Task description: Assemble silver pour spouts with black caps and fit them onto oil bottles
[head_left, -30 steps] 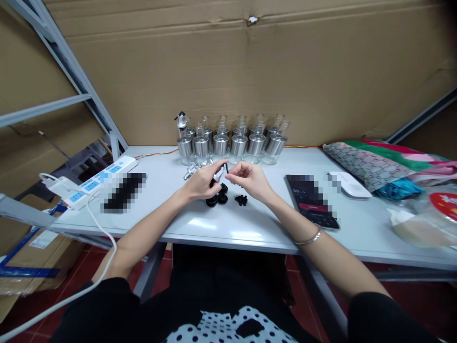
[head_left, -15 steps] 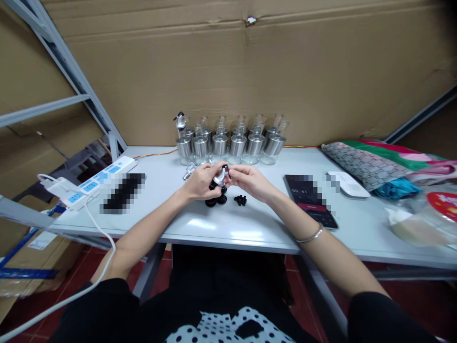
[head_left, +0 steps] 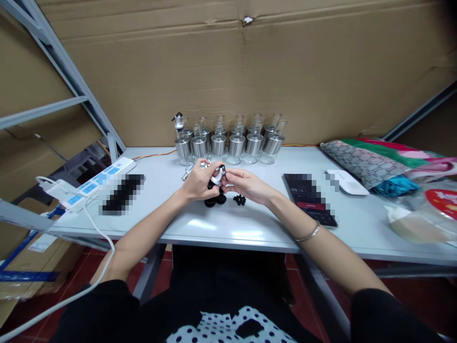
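Grey table (head_left: 250, 228), frame centre: left hand (head_left: 197, 182) grasps a metal spout cap (head_left: 216, 177), right hand (head_left: 246, 183) fingers now closed onto it, having brought the small black part in.

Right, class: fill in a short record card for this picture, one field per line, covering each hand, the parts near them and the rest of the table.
Left hand: left hand grips a small metal spout cap
Right hand: right hand pinches the same cap from the other side
Under the hands: black stoppers, small black pieces
Behind: row of glass bottles with steel sleeves
Left of table: power strip
Right of table: phone, folded cloth
Surface: white table
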The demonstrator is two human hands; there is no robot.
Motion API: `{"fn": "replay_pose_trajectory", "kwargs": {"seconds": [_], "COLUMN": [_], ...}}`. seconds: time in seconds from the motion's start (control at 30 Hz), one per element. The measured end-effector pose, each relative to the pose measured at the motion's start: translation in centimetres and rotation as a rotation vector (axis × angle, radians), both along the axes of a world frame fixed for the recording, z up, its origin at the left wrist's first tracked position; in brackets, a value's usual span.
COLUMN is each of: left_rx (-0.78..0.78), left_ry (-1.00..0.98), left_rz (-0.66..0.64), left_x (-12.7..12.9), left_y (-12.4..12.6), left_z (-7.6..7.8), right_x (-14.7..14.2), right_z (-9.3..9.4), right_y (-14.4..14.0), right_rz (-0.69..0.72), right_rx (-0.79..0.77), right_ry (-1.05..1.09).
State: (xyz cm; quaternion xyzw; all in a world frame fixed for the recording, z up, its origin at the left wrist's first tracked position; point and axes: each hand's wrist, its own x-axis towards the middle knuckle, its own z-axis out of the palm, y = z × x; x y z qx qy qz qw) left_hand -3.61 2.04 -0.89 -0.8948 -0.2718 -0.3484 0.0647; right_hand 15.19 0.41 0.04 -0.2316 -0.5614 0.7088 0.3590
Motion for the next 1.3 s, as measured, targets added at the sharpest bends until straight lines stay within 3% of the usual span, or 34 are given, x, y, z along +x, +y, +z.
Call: {"fn": "replay_pose_trajectory", "kwargs": {"seconds": [0.43, 0.7, 1.0, 1.3], "left_rx": [0.085, -0.008, 0.021, 0.095], "left_ry": [-0.005, 0.051, 0.021, 0.020], "left_rz": [0.021, 0.044, 0.119, 0.089], "left_x": [0.4, 0.8, 0.6, 0.2], "left_y": [-0.4, -0.8, -0.3, 0.0], "left_z": [-0.3, -0.2, 0.0, -0.3], "right_x": [-0.6, -0.6, -0.2, 0.0], "right_z": [-0.6, -1.0, -0.7, -0.3], "right_y": [0.4, 0.8, 0.7, 0.5], "right_rz": [-0.079, -0.185, -0.114, -0.108], "right_rx": [0.077, 0.294, 0.212, 0.284], "right_ry": [0.048, -0.119, -0.043, -0.086]}}
